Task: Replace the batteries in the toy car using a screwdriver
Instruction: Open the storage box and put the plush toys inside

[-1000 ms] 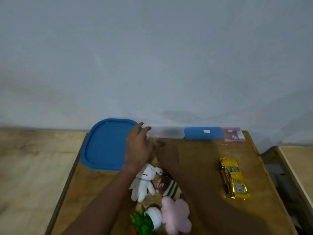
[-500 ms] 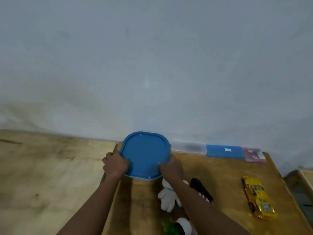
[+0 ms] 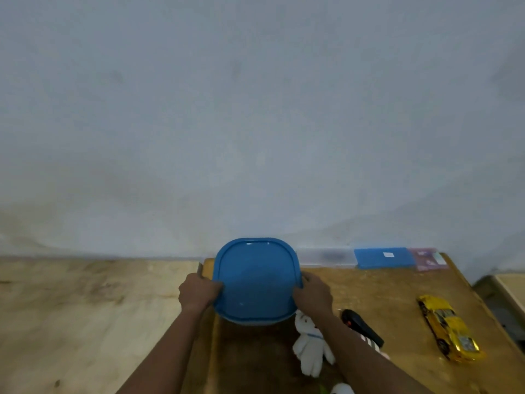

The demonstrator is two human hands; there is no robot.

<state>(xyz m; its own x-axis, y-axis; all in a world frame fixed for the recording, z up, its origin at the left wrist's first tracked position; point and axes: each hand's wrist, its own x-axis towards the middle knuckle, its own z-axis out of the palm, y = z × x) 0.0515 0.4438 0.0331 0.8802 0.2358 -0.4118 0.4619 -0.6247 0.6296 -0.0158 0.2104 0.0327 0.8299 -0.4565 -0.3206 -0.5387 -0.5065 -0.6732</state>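
Head camera: the left hand (image 3: pixel 199 291) clamps the left edge of a blue lidded container (image 3: pixel 257 280), fingers curled over its rim, and the right hand (image 3: pixel 314 294) clamps the right edge in the same way, so the container sits gripped between both. It is a rounded square with a blue lid on top and a paler base showing along its near edge. It is over the far left corner of the wooden desk (image 3: pixel 383 294); whether its base touches the desk cannot be told.

Just near of the right hand, partly under the right forearm, lies a white plush rabbit (image 3: pixel 311 351), and beside it to the right a black handheld object (image 3: pixel 360 327) lies at a slant; what it is cannot be told.

Along the far edge of the desk, against the wall (image 3: pixel 255 123), three flat cases lie in a row: a clear case (image 3: pixel 326 256) nearest the container, then a blue case (image 3: pixel 383 257), then a pink packet (image 3: pixel 429 258).

The yellow toy car (image 3: pixel 449 327) rests on the desk near its right edge, well apart from both hands, lying lengthwise from far to near.

To the left of the desk the floor (image 3: pixel 85 308) is pale and mottled.
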